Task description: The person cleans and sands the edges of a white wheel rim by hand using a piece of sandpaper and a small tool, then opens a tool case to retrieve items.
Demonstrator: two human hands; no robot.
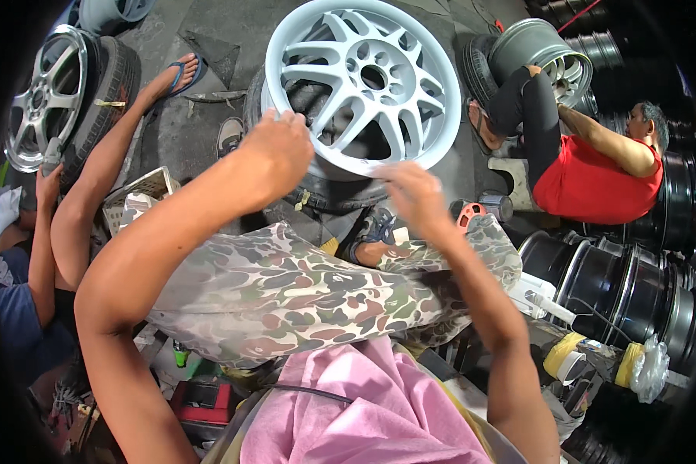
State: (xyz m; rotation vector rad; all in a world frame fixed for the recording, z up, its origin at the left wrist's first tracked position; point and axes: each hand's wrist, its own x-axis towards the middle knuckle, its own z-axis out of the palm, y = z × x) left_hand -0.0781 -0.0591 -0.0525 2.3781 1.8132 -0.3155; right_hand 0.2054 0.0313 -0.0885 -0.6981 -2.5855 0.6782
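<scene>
I am seeing the wheel rim point(367, 81) lying on a tyre point(329, 189) in front of my knees, with my left hand point(274, 151) touching its near-left edge and my right hand point(414, 193) resting at its near edge. A person in a sleeveless top point(595, 185) is sitting to the right of the rim, behind a row of stacked rims point(626, 290). Another wheel point(42, 97) is leaning far left, beside a second person's arm point(93, 178).

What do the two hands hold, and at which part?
Both hold the white wheel rim at its outer edge: left hand lower left, right hand bottom.
</scene>
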